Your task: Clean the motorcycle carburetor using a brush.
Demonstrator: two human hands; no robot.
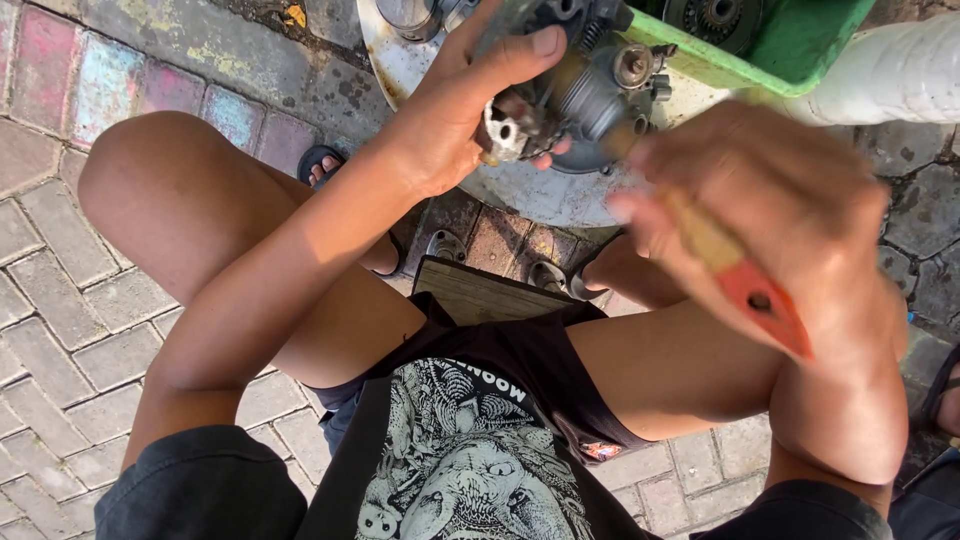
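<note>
Both hands busy with a small metal engine part (585, 90)
The left hand (450, 110) grips the part, thumb on top; the right hand (760, 210), blurred, has fingers closed around a wooden brush (735, 265) with orange handle end, just beside the part

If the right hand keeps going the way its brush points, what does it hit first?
Most likely the grey engine part held in the left hand. The right hand is blurred, so depth is uncertain.

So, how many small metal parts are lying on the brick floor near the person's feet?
2. One metal part lies beside the sandalled foot on the left; the other metal part lies just right of it, above the wooden board. More may be hidden.
</note>
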